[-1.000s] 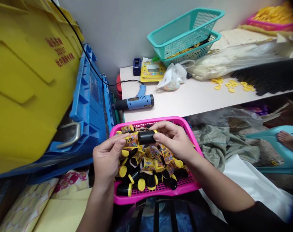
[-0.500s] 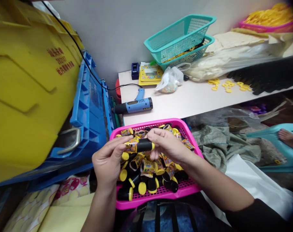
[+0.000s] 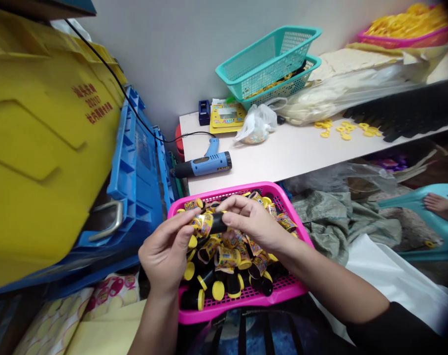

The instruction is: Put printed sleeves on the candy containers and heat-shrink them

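Observation:
Between my two hands, over a pink basket (image 3: 242,309), is a small black tube (image 3: 218,223) lying roughly level, with a printed yellow wrapper (image 3: 203,224) around its left part. My left hand (image 3: 170,246) pinches the wrapped end between thumb and fingers. The black end is gripped by my right hand (image 3: 251,222), thumb in front and fingers behind. Below them the basket holds many black tubes with yellow caps (image 3: 218,290), several with the same printed wrapper (image 3: 227,257).
A blue heat gun (image 3: 209,164) lies on the white table (image 3: 279,162), near a plastic bag (image 3: 258,124) and stacked teal baskets (image 3: 268,61). Yellow (image 3: 42,148) and blue (image 3: 135,162) crates stand left. At right, a bare foot rests on a blue stool (image 3: 416,199).
My right hand has shifted slightly left along the tube, and its fingers are more curled. The wrapper now covers more of the tube, and its yellow end at the right is less visible.

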### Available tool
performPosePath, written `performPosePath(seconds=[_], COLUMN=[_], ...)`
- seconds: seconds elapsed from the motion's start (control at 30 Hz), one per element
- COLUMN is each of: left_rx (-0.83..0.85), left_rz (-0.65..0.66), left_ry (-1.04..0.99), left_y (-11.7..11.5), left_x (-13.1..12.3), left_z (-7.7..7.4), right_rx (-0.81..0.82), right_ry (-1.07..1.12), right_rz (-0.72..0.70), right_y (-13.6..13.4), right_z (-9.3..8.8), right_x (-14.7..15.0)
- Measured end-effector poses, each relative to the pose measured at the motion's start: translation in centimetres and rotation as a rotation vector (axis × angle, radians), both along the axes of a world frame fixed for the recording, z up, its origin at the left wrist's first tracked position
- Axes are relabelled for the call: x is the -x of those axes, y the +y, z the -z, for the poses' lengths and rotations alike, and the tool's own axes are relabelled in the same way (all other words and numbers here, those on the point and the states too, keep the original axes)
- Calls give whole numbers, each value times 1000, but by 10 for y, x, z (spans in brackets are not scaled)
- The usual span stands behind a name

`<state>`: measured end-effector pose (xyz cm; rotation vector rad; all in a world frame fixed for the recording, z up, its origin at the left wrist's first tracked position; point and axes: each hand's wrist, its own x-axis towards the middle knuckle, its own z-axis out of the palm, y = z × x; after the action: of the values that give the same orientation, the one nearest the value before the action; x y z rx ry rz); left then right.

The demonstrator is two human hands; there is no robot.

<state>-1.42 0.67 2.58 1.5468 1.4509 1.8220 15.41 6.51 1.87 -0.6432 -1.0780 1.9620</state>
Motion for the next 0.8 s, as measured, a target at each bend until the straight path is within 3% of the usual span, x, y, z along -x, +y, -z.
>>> performPosePath(seconds=[0.1, 0.23, 0.4, 0.5, 0.63, 0.8], left_rx=[82, 250, 382, 410, 457, 518], left_rz=[80, 146, 327, 400, 379, 441], left_ry=[-49, -40, -288, -399, -457, -446], left_y=[-4, -6, -2, 1, 2, 3], left_x=[1, 2, 2, 1, -4, -9], left_z=[-5, -13, -15, -11, -6, -1], right_rx=[-131, -309, -585, -481, -229, -50], right_ry=[18, 35, -25, 19, 50, 117], right_rz=[95, 107, 151, 60, -68, -218], right_y=[-1, -4, -4, -2, 0, 4], right_z=[3, 9, 11, 10, 12, 16], right_x=[2, 5, 2, 0, 0, 3])
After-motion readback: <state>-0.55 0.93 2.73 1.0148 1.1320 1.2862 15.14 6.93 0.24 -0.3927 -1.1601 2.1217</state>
